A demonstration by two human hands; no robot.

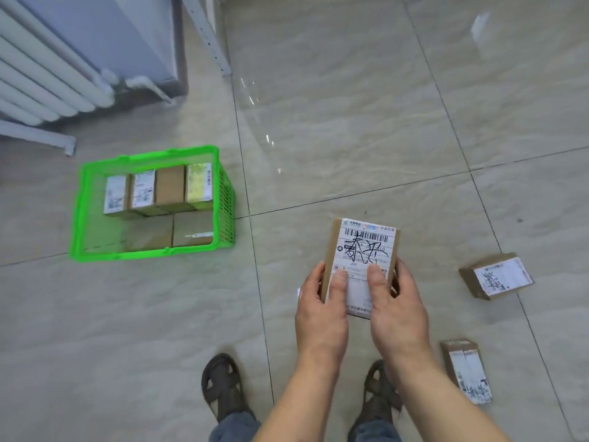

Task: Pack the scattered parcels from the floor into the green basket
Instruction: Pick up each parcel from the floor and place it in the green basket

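So both hands are holding one flat brown cardboard parcel with a white shipping label (361, 266) up over the tiled floor (350, 122), near the right side. Left hand (322, 309) is gripping its left edge, thumb pressing on the label; right hand (396, 307) is doing the same on the right edge. Bright green plastic basket (79, 215) is sitting well apart at far left, boxes already lining it. Two more labelled cardboard parcels (495, 275) (467, 370) are lying on the floor at right.
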